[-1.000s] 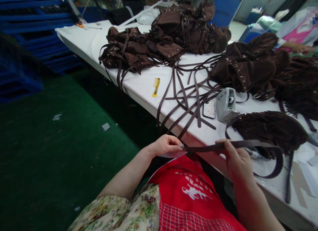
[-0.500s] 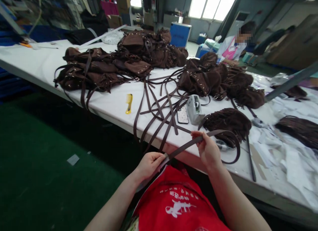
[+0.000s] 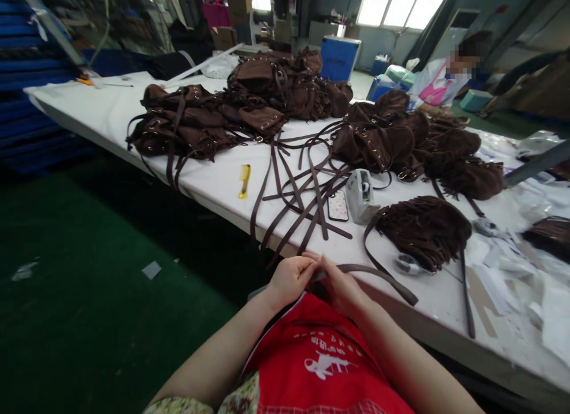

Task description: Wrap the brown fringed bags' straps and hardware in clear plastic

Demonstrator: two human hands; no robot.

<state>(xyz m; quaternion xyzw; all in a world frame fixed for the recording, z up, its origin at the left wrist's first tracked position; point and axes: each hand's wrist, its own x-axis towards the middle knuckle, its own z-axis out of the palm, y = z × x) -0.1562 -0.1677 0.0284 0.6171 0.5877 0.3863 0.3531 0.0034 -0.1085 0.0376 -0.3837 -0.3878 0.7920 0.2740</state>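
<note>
My left hand (image 3: 293, 278) and my right hand (image 3: 341, 285) meet at the table's front edge, just above my red apron (image 3: 307, 337). Both are closed on a dark brown strap (image 3: 374, 271), whose free length runs out to the right over the table edge. The part between my fingers is mostly hidden. Just beyond my hands, several loose brown straps (image 3: 303, 215) lie crossed on the white table. To their right are a phone in a patterned case (image 3: 338, 206), a grey tape dispenser (image 3: 361, 197) and a fringed brown bag (image 3: 425, 230).
A yellow comb (image 3: 244, 181) lies left of the straps. Brown bags are piled at the back left (image 3: 187, 123) and back right (image 3: 378, 135). White paper and plastic (image 3: 512, 277) cover the table's right end. A person (image 3: 439, 84) is at the far side.
My right hand has come down and left to meet my left hand, drawing along the strap. The strap's raised loop has dropped, its end now at the table edge. The view has shifted slightly left.
</note>
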